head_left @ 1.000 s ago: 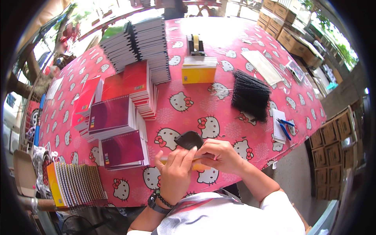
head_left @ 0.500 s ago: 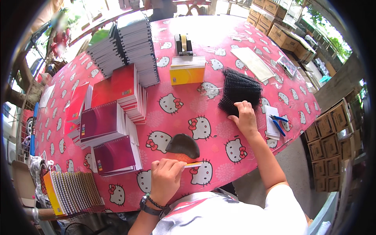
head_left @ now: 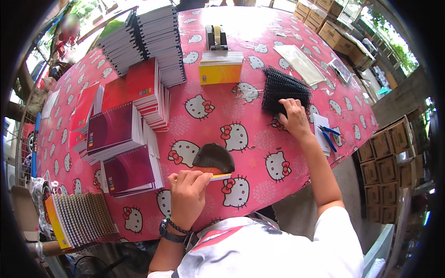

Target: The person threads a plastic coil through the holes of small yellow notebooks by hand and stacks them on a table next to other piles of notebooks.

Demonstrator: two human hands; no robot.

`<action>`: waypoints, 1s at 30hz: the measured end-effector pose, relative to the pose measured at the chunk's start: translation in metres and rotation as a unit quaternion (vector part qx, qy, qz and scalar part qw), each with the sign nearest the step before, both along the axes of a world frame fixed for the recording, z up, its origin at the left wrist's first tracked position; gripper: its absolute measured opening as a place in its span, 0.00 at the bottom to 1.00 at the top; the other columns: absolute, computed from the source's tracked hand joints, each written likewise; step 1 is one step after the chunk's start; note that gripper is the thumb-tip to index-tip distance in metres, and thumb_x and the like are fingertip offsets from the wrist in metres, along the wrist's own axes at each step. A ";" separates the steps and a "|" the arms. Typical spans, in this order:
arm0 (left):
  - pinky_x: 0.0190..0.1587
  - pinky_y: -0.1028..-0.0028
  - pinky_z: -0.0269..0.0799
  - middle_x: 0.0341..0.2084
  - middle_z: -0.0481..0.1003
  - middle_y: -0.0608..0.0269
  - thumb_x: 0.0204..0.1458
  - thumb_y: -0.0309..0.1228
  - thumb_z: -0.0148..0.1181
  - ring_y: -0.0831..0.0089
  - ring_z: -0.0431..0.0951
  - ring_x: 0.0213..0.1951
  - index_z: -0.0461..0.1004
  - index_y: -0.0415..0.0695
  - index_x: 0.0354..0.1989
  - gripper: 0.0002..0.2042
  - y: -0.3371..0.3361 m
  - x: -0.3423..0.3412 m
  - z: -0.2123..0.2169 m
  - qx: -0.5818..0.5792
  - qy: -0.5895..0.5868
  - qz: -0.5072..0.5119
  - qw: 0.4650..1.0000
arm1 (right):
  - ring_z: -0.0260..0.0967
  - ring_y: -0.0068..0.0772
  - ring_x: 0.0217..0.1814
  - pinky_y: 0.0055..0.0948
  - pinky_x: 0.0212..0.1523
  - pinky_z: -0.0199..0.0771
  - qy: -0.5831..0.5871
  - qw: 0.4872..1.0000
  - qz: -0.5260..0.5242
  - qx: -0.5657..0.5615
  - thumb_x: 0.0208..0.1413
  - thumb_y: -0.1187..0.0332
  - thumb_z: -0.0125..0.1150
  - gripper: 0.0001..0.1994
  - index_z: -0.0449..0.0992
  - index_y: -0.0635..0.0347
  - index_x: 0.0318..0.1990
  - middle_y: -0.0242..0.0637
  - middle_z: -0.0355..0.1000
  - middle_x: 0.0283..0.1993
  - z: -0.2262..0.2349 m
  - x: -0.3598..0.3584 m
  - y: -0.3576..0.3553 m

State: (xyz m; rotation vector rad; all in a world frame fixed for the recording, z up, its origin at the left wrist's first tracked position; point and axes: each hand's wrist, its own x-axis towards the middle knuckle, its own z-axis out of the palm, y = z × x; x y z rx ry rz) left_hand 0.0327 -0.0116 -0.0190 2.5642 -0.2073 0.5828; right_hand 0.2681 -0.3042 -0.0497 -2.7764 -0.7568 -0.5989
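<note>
My left hand (head_left: 187,192) is closed on a small yellow notebook (head_left: 221,176), held edge-on near the front of the table. Just beyond it sits a dark half-round block (head_left: 214,158) with an orange-red lower part. Over on the right, my right hand (head_left: 295,116) has its fingers curled against the near edge of a pile of black binding coils (head_left: 283,88). Thumb and fingertips pinch at a dark coil there, partly hidden by the hand. Blue-handled pliers (head_left: 330,134) lie on a small white notepad (head_left: 320,126) beside that wrist.
Stacked red notebooks (head_left: 141,81), purple notebooks (head_left: 111,127) and tall white coil-bound stacks (head_left: 160,41) fill the left side. Yellow notebooks (head_left: 220,73) stand before a tape dispenser (head_left: 216,39). Spiral-bound notebooks (head_left: 83,217) sit at the near left edge. Cardboard boxes (head_left: 384,162) stand at right.
My right hand's thumb and fingers have drawn closer together at the pile's near edge. The left hand still holds the yellow notebook by the half-round block. The whole view has shifted slightly.
</note>
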 end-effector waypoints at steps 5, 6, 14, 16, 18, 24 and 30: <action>0.42 0.67 0.57 0.29 0.74 0.69 0.44 0.24 0.63 0.69 0.71 0.35 0.78 0.48 0.34 0.08 -0.002 -0.002 -0.003 -0.009 -0.004 0.013 1.000 | 0.65 0.43 0.49 0.39 0.49 0.67 0.054 0.998 0.006 -0.034 0.38 0.73 0.66 0.23 0.70 0.60 0.47 0.40 0.70 0.43 0.004 -0.009 0.003; 0.42 0.67 0.57 0.29 0.74 0.69 0.44 0.24 0.63 0.69 0.71 0.35 0.78 0.48 0.34 0.09 -0.001 -0.001 -0.003 -0.008 -0.005 0.012 1.000 | 0.66 0.43 0.48 0.39 0.49 0.67 0.055 0.998 0.020 -0.035 0.39 0.73 0.66 0.23 0.70 0.60 0.47 0.40 0.70 0.42 0.007 -0.004 0.003; 0.43 0.66 0.57 0.29 0.73 0.70 0.43 0.24 0.63 0.70 0.71 0.36 0.77 0.49 0.35 0.10 -0.003 -0.004 -0.003 -0.010 0.000 0.016 1.000 | 0.69 0.40 0.43 0.36 0.44 0.71 0.017 0.995 0.023 -0.095 0.43 0.72 0.65 0.20 0.73 0.59 0.48 0.38 0.73 0.36 0.024 -0.029 0.010; 0.44 0.65 0.56 0.30 0.73 0.72 0.44 0.26 0.62 0.71 0.70 0.37 0.77 0.49 0.36 0.09 -0.003 -0.005 -0.004 -0.005 0.007 0.018 1.000 | 0.69 0.39 0.41 0.35 0.42 0.71 0.038 0.996 0.050 -0.061 0.44 0.72 0.64 0.17 0.74 0.59 0.45 0.38 0.73 0.36 0.014 -0.043 0.006; 0.44 0.65 0.56 0.30 0.73 0.72 0.44 0.26 0.62 0.71 0.70 0.37 0.77 0.49 0.36 0.09 -0.002 -0.004 -0.003 -0.011 0.006 0.017 1.000 | 0.69 0.39 0.41 0.35 0.42 0.69 0.028 0.999 0.038 -0.019 0.43 0.73 0.65 0.15 0.74 0.59 0.42 0.37 0.72 0.36 0.015 -0.048 0.004; 0.45 0.65 0.56 0.30 0.73 0.72 0.43 0.25 0.62 0.71 0.70 0.37 0.77 0.49 0.37 0.11 -0.001 -0.002 -0.005 -0.008 0.005 0.018 1.000 | 0.68 0.40 0.40 0.37 0.41 0.68 -0.013 0.998 0.016 0.056 0.43 0.74 0.65 0.10 0.74 0.58 0.35 0.37 0.71 0.35 0.022 -0.054 0.009; 0.43 0.66 0.56 0.29 0.74 0.70 0.41 0.22 0.63 0.70 0.71 0.35 0.78 0.49 0.36 0.12 -0.003 -0.003 -0.003 -0.019 -0.003 0.018 1.000 | 0.69 0.41 0.36 0.36 0.37 0.70 0.108 0.985 0.050 0.129 0.49 0.73 0.62 0.08 0.73 0.64 0.37 0.41 0.69 0.32 0.022 -0.056 0.008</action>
